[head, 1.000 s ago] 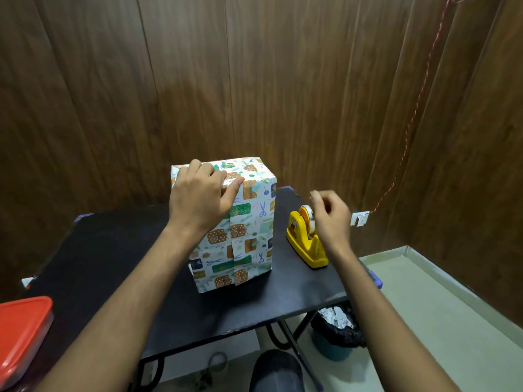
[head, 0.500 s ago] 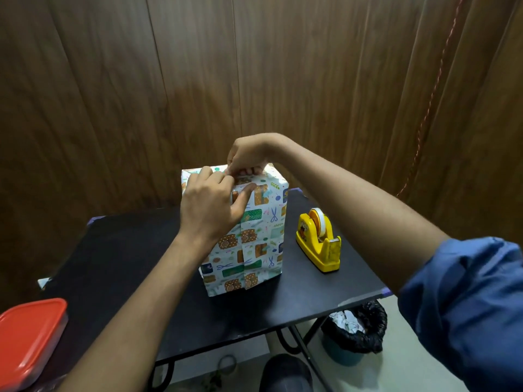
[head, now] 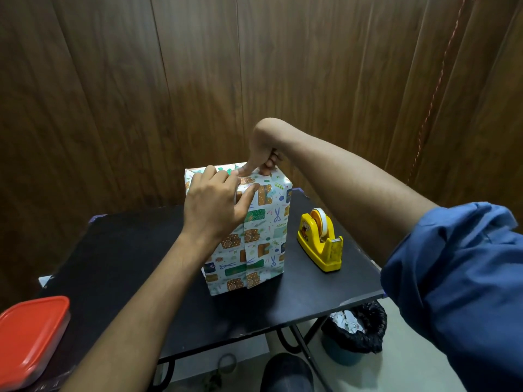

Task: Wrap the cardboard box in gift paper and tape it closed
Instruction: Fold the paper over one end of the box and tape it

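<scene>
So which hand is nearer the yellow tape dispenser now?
Left hand, on the wrapped box's near face. Right hand presses its top, farther from the yellow tape dispenser.

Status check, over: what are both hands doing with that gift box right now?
Left hand holds paper against box. Right hand presses box's top edge, fingers curled. Tape dispenser stands clear, right of box. Nothing in the way.
</scene>
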